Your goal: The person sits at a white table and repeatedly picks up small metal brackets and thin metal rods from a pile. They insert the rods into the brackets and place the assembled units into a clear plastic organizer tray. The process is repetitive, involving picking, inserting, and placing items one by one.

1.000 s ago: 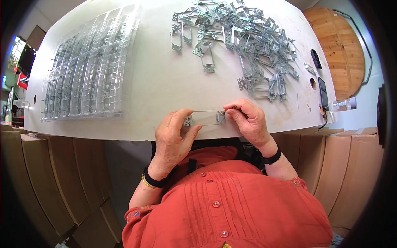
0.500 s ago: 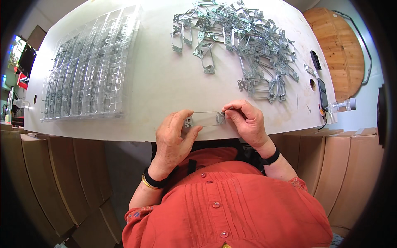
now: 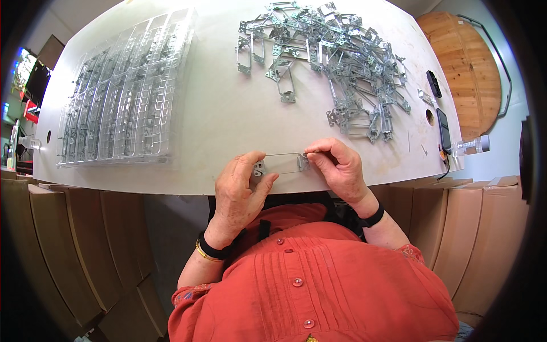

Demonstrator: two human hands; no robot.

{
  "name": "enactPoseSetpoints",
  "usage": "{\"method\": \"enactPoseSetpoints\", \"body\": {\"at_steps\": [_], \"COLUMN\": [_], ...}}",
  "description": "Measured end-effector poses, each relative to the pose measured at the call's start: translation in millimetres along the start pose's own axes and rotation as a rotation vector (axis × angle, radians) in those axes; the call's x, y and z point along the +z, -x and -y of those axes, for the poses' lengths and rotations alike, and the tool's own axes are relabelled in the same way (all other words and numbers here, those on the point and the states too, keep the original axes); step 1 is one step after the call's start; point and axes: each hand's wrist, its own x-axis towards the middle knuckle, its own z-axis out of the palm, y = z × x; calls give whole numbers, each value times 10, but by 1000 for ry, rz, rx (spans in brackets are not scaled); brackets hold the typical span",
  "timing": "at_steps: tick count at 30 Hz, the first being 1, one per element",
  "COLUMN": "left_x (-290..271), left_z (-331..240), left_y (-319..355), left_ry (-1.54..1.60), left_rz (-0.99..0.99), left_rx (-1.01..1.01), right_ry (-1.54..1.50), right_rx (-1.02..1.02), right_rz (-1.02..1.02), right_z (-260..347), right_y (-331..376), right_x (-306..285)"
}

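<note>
Near the front edge of the white table point(image 3: 222, 114) I hold a small metal bracket frame point(image 3: 303, 163), two end plates joined by thin rods. My left hand point(image 3: 236, 191) grips its left end plate, with the thumb below and the fingers above and behind. The thumb and index finger of my right hand point(image 3: 342, 174) are pinched at the upper corner of the right end plate. Whether a small separate piece lies between those fingertips I cannot tell. The open span of the frame shows between my hands.
A big heap of similar metal frames point(image 3: 364, 68) lies beyond my right hand. Clear plastic trays point(image 3: 122, 102) with metal parts stand at the left. Along the right edge are a black handheld device point(image 3: 444, 131) and a clear bottle point(image 3: 473, 145). Cardboard boxes point(image 3: 62, 245) flank me.
My right fingertips have shifted very slightly left at the frame's corner, and the dark gap between them is less visible. My left hand holds the same grip.
</note>
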Motion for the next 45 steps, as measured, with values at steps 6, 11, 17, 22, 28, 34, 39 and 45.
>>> {"method": "enactPoseSetpoints", "body": {"at_steps": [6,11,17,22,28,34,39,45], "left_x": [3,4,3,6,22,43,34,29], "left_z": [4,-8,-5,-6,0,0,-10,-11], "left_y": [5,4,1,14,40,39,25,20], "left_ry": [2,-3,-11,10,28,21,1,1], "left_rz": [-4,0,-4,12,-8,-29,-28,-33], "left_rx": [2,-5,5,-41,-106,-107,-95,-84], "right_ry": [46,73,-11,-111,-98,-32,8,27], "right_rx": [-26,-38,35,157,68,5,-19,-11], "right_rz": [-12,-17,-9,-49,-39,-13,-4,1], "right_z": [42,18,49,9,32,14,24,67], "right_y": [-17,-16,-10,55,65,57,40,24], "right_x": [-9,-6,0,6,3,23,12,6]}}
